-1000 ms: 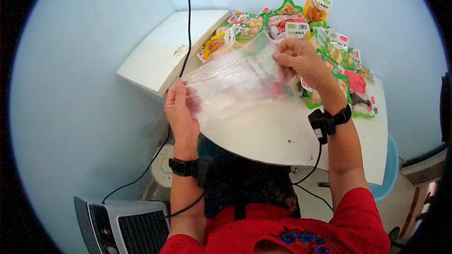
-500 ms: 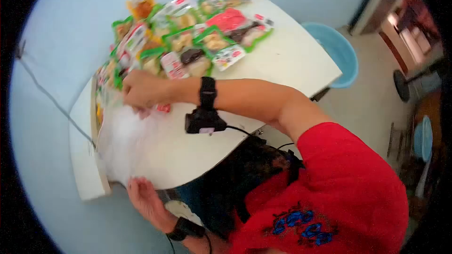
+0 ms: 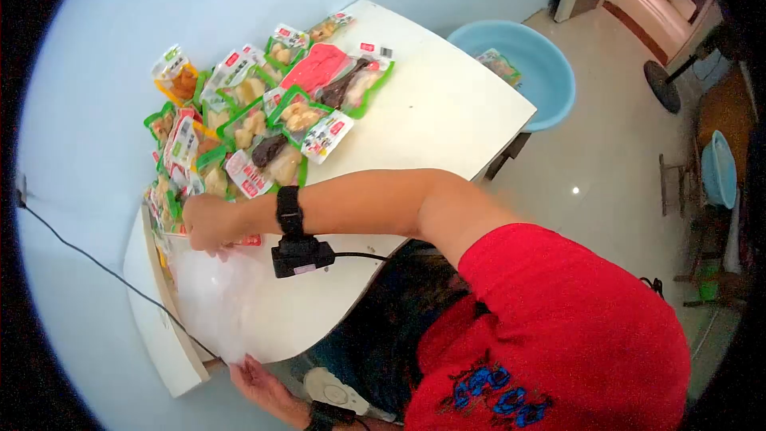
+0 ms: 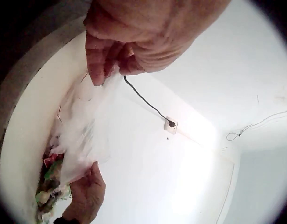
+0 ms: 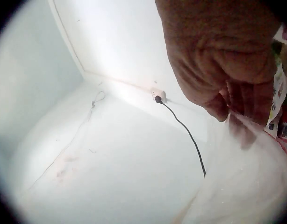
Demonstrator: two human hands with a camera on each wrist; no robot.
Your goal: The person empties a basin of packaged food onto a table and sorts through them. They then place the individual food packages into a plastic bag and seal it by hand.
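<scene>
A clear plastic bag (image 3: 211, 291) stretches between both hands over the left end of the white table (image 3: 435, 108). My left hand (image 3: 270, 393) pinches its near end; in the left wrist view the thumb and fingers (image 4: 97, 70) close on a gathered bit of film (image 4: 85, 123). At the far end my right hand (image 3: 211, 225) pinches the bag's edge, and the right wrist view shows the film (image 5: 241, 172) hanging from that hand (image 5: 223, 60). Several sealed food packets (image 3: 299, 118) with green edges lie heaped just beyond the right hand.
A white board (image 3: 152, 323) stands along the table's left end, with a black cable (image 3: 96, 259) running past it to a wall socket (image 4: 170, 125). On the floor at the right is a blue basin (image 3: 550, 84) holding a packet (image 3: 499, 68). The wall borders the table's back.
The head view has turned to the right, bringing the basin and doorway into sight. Both hands keep hold of the bag, now stretched from near to far instead of sideways.
</scene>
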